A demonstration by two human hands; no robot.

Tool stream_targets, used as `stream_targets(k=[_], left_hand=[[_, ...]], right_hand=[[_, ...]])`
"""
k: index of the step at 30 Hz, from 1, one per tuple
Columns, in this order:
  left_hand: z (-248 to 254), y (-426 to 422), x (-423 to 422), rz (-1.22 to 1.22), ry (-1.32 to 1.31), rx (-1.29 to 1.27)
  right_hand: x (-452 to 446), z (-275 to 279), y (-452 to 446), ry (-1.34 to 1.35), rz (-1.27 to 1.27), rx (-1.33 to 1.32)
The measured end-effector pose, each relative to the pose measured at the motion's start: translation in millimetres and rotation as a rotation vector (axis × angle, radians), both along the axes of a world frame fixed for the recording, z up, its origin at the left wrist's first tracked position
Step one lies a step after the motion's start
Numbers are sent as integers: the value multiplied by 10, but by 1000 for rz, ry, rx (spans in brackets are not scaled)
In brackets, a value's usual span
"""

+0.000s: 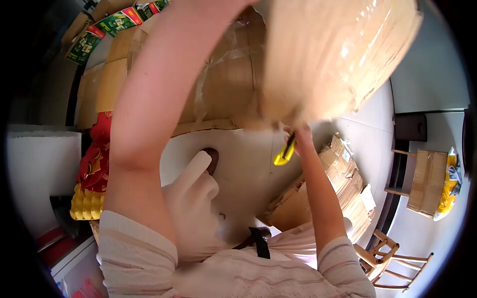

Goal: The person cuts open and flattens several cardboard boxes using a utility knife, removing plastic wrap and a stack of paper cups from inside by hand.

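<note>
My right hand (299, 135) is closed around a yellow and black utility knife (285, 152), at the lower edge of a large brown cardboard piece (328, 59). The cardboard is raised in front of me and blurred, with shiny clear tape on its surface. Whether my right fingers also grip the cardboard is hard to make out. My left forearm reaches up across the view, and its hand lies beyond the top edge, out of sight. Behind the arm, more taped cardboard (226, 89) stands on the floor.
Flattened cardboard (325, 181) is stacked at my right. Green and red printed boxes (119, 21) stand at upper left, above red items (94, 159) and yellow egg trays (85, 203). A wooden chair (385, 256) and a box (427, 181) with a yellow bag (449, 186) are at right.
</note>
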State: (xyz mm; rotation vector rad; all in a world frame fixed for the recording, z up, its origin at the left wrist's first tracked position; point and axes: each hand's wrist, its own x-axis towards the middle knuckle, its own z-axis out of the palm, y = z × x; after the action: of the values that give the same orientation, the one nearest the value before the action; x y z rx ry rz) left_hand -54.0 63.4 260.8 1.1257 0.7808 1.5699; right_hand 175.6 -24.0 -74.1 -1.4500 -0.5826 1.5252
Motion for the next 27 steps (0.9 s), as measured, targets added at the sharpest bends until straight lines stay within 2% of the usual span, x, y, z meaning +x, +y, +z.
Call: stream_targets(k=[2, 4, 5, 7, 10, 11, 12, 13, 16, 17, 19, 21, 23, 25, 26, 27], left_hand=[[-107, -34, 93, -207, -79, 36], [-423, 85, 302, -300, -167, 125], [-630, 266, 446, -287, -211, 172], [-866, 375, 565, -230, -164, 100], [-1000, 431, 568, -95, -127, 38], [-1046, 472, 540, -69, -85, 95], [-1019, 439, 511, -72, -68, 97], [-991, 405, 492, -74, -51, 97], [-1299, 523, 569, -186, -155, 151], [-1306, 410, 554, -88, 178, 79], [-1345, 181, 731, -24, 321, -86], [-1517, 102, 857, -107, 456, -101], [-1736, -5, 1018, -155, 529, -65], [-1643, -152, 1045, -243, 584, -114], [-1579, -103, 1006, -391, 533, -200], [-1467, -81, 923, -538, 479, -291]], right_hand=[[568, -99, -436, 595, -25, -48], [1106, -77, -773, 1113, -36, -150], [1283, -66, -874, 1062, -74, -126], [1495, 46, -1058, 964, -155, -72], [1190, 320, -1350, 439, -343, -161], [1030, 377, -1251, 160, -538, -325], [1366, -2, -1433, 222, -428, -392], [1244, 77, -1459, 235, -510, -360], [896, 561, -1423, 0, -342, -200], [737, 812, -1323, -56, -256, -103], [420, 1292, -1079, -230, -96, 85], [129, 1647, -875, -323, 67, 328], [-123, 1751, -654, -529, 158, 417], [-108, 1615, -476, -993, 255, 507], [-90, 1638, -471, -805, 183, 300], [-69, 1640, -461, -718, 156, 288]])
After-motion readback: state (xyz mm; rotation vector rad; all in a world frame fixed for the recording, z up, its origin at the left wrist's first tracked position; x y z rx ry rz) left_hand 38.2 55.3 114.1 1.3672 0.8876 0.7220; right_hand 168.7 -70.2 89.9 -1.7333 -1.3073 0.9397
